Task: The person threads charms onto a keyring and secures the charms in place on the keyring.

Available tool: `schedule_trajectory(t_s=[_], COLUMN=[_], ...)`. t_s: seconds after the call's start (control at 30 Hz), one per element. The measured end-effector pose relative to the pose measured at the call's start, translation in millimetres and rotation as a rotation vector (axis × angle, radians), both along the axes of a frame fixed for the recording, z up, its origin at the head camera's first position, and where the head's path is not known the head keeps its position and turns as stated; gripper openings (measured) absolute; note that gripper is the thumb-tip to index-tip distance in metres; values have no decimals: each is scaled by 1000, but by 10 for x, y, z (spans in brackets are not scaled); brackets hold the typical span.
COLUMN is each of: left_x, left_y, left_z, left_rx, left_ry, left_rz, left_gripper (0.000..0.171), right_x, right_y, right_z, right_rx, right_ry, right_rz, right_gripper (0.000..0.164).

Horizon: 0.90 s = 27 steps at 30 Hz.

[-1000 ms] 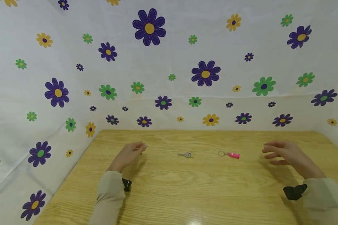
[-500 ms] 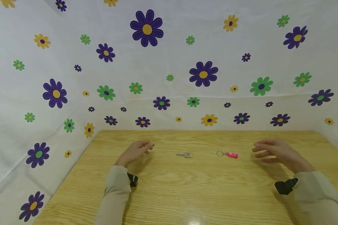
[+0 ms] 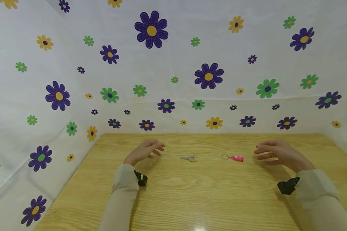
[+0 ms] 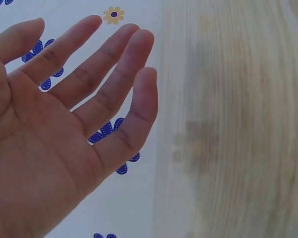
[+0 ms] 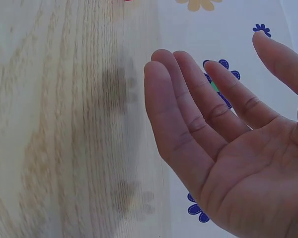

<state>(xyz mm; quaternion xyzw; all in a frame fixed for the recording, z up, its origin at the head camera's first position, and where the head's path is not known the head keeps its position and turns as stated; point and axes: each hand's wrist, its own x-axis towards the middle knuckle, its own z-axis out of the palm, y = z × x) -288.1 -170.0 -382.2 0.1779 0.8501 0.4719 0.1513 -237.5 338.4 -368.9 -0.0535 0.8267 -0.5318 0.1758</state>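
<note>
A silver key (image 3: 188, 158) with a small ring lies on the wooden table, its blade pointing left. To its right rests a pink keychain charm (image 3: 237, 158), joined to a metal split ring (image 3: 225, 157). My left hand (image 3: 146, 151) hovers over the table to the left of the key, apart from it. Beyond the charm, on the right side, my right hand (image 3: 281, 155) is held above the wood. Both wrist views show empty palms: the left hand (image 4: 79, 114) has its fingers spread and relaxed, and the right hand (image 5: 223, 134) has them lightly bent.
The wood-grain table (image 3: 185, 199) reaches back to a white cloth (image 3: 118, 25) printed with purple, green and yellow flowers, which also hangs at both sides. Black wrist cameras sit by the left cuff (image 3: 141, 178) and the right cuff (image 3: 288, 186).
Both hands have moved inward and slightly away from the body, the left toward the key and the right toward the pink charm. The key and charm stay where they lay.
</note>
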Motion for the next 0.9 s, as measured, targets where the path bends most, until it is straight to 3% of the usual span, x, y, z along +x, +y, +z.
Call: schedule_trajectory(t_s=[0.43, 0.9], left_x=[-115, -186], left_y=[178, 351], left_z=[-41, -29], left_rx=[38, 31], left_ry=[-107, -100], left_rz=[-76, -112], left_gripper=[50, 49], right_x=[-90, -142], right_y=[-143, -207], right_z=[-34, -75], right_rx=[-33, -52], right_ry=[-9, -62], right_rz=[30, 40], right_gripper=[56, 56])
